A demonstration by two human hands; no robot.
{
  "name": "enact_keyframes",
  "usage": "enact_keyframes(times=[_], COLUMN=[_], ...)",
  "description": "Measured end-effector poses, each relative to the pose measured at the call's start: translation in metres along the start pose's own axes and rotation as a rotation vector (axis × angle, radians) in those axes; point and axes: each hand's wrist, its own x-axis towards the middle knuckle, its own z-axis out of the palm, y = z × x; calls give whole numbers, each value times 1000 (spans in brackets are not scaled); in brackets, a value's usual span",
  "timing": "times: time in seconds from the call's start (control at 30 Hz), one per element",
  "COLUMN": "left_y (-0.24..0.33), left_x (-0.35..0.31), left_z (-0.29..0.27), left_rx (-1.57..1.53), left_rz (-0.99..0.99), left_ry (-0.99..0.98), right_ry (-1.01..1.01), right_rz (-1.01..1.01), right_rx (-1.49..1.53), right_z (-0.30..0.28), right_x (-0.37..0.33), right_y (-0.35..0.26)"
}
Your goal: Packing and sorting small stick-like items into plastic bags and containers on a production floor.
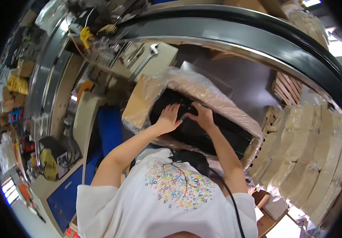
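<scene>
A cardboard box [136,101] stands in front of me, with a clear plastic liner [214,95] folded over its rim. Glossy black parts [191,131] fill it, some with fine ribs; their exact kind I cannot make out. My left hand [168,119] lies on the black parts with its fingers stretched out. Close beside it, my right hand [203,116] rests on the same parts, thumb and fingers apart. Neither hand visibly grips anything. My palms hide part of the contents between them.
Beyond the box runs a dark conveyor [218,29]. An adjustable wrench [145,61] lies on a pale surface at the upper left. Stacked wrapped cardboard bundles [301,154] stand at the right, near a wooden pallet [286,88]. A blue-fronted cabinet [66,196] is at the left.
</scene>
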Motion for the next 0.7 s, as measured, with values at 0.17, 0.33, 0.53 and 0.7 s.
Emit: enact_keyframes(times=[0.17, 0.33, 0.53, 0.7], left_y=[73, 209, 359, 414], left_x=[57, 120, 242, 336], left_z=[-43, -149, -226, -191], left_rx=[-1457, -1845, -2105, -2256], left_rz=[-399, -145, 81, 279], left_ry=[-742, -680, -633, -754], right_ry=[203, 711, 774, 408], right_rz=[3, 84, 231, 418], right_rx=[53, -164, -540, -463], right_z=[-105, -274, -483, -549], right_x=[-34, -60, -41, -17], right_y=[-45, -128, -159, -141])
